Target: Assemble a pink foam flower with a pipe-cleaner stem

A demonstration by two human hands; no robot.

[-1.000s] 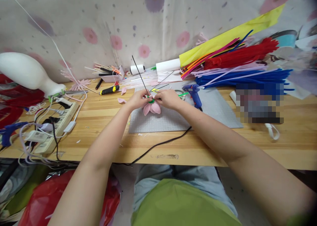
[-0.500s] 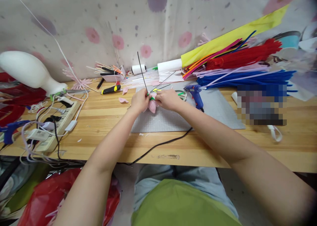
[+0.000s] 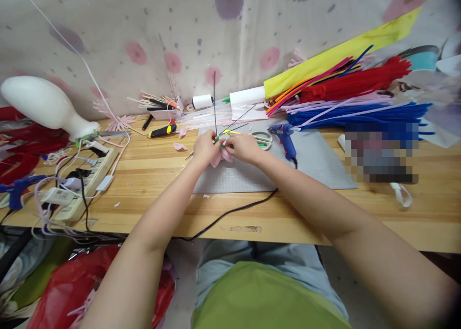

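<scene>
My left hand (image 3: pixel 206 149) is closed in a pinch around the base of a pink artificial flower (image 3: pixel 216 161), whose petals hang downward between my hands. A dark wire stem (image 3: pixel 215 103) rises almost straight up from that grip. Close beside it, my right hand (image 3: pixel 245 148) has its fingers pressed together at the flower's base. Small bits of green show at the fingertips of both hands, perhaps tape; the fingers partly hide them. Behind the hands lie thin dark wires (image 3: pixel 237 119) and a yellow strip (image 3: pixel 227 131). Scissors with pale handles (image 3: pixel 264 140) rest right of my right hand.
The grey cutting mat (image 3: pixel 302 170) lies under my hands, with a blue glue gun (image 3: pixel 285 139) on it. Loose pink petals (image 3: pixel 180 147) and a yellow-black utility knife (image 3: pixel 162 131) are to the left. Blue pipe cleaners (image 3: pixel 353 115) lie at right; a power strip (image 3: pixel 90 185) stands far left.
The wire stem has swung from a leftward lean to nearly upright. The flower has turned, and its petals now show spread lower and further left. Both hands stay close together.
</scene>
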